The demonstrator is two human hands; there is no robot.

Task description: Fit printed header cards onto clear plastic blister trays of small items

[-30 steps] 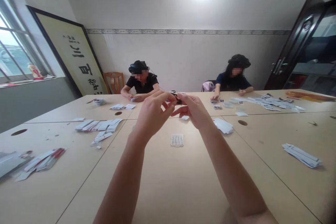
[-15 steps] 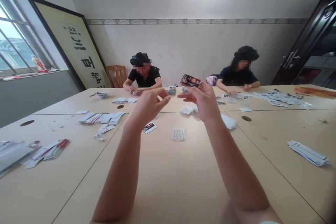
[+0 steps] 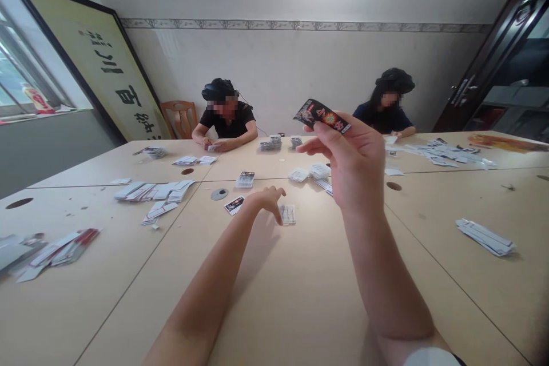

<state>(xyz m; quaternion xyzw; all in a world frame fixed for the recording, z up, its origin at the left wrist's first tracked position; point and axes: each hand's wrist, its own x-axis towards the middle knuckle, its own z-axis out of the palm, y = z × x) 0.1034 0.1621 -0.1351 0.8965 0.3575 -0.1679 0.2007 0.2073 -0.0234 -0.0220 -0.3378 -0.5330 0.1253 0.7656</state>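
- Room: pale walls with a patterned border strip, a large framed calligraphy panel [image 3: 103,74] leaning at the left, a dark door [image 3: 497,63] at the right, a wooden chair [image 3: 180,119] against the far wall.
- Surface: several light wooden desk [image 3: 300,297] tops pushed together, with round cable holes.
- Right hand [image 3: 355,166]: raised above the desk, thumb and fingers pinching a small dark printed packet [image 3: 321,114] by its lower edge; the packet is tilted and held clear of everything else. Half a second ago it sat lower and farther from the camera.
- Left hand [image 3: 266,199]: lowered to the desk, fingers loosely spread and holding nothing, fingertips just beside a small clear blister strip [image 3: 287,214]. Half a second ago this hand was up in the air near the right one.
- Dark-printed card [image 3: 234,205]: flat on the desk just left of the left hand.
- Grey disc [image 3: 219,194]: flat, near that card.
- Loose white cards [image 3: 150,191]: fanned heap on the left desk; another stack [image 3: 484,237] lies well apart at the right.
- Two other people: seated at the far side, one person in black [image 3: 225,117] and one person in dark blue [image 3: 388,111], their hands on their own piles.
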